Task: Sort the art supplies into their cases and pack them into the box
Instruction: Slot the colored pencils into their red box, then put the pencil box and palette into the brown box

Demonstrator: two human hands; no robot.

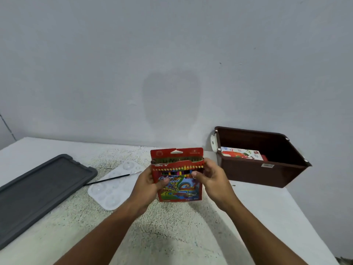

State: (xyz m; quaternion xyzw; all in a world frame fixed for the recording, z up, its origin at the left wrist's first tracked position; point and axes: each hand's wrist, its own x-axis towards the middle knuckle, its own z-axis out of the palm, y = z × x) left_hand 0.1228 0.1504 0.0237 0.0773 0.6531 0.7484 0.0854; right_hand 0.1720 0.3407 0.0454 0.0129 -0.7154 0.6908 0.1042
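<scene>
Two hands: left hand (148,185) and right hand (210,178) both grip one colour pencil case (179,188) above the tabletop (172,226)
One box (257,175): right, one pack (241,154) inside
One palette (114,186): one brush (112,178) across it
One lid (38,192): left

Plenty of bare table (267,217) in front of the brown box (256,175), so that side is open. Box top is open too, with a printed pack (241,154) lying inside on the left. Left side is crowded: paint palette (112,186), paintbrush (110,179) across it, grey lid (38,192) beyond.
</scene>
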